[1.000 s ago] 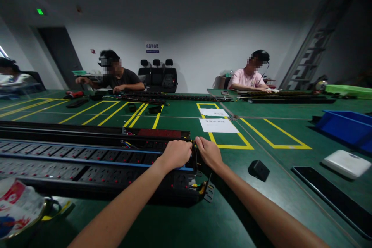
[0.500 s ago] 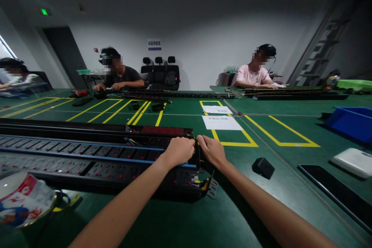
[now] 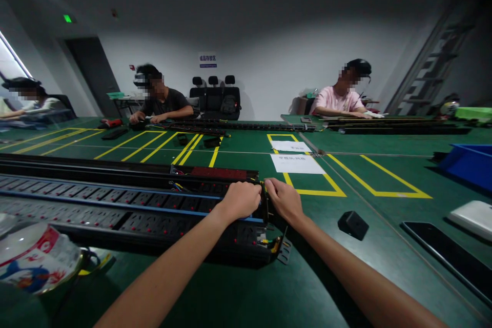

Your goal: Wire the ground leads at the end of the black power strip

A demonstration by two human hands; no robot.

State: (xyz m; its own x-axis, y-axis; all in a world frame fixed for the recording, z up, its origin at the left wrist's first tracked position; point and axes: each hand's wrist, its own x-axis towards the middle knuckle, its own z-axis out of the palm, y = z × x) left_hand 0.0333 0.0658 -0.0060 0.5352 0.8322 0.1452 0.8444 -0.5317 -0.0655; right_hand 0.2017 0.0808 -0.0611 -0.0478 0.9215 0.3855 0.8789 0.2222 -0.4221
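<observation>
Long black power strips lie side by side in front of me, with rows of sockets and red dots. My left hand is closed over the right end of the middle strip, its fingertips hidden. Against it, my right hand is closed at a dark end plate, thumb up; the exact contact is hidden. Coloured wires and a slotted metal bracket stick out from the nearest strip's end. Loose wires also show on a strip farther back.
A patterned cup stands at left front. To the right are a black block, a phone, a white box and a blue bin. Paper sheets lie ahead on the green table. Several people sit across.
The whole view has shifted slightly, so things appear a little farther right. Both hands stay at the strip's end with nearly the same grip.
</observation>
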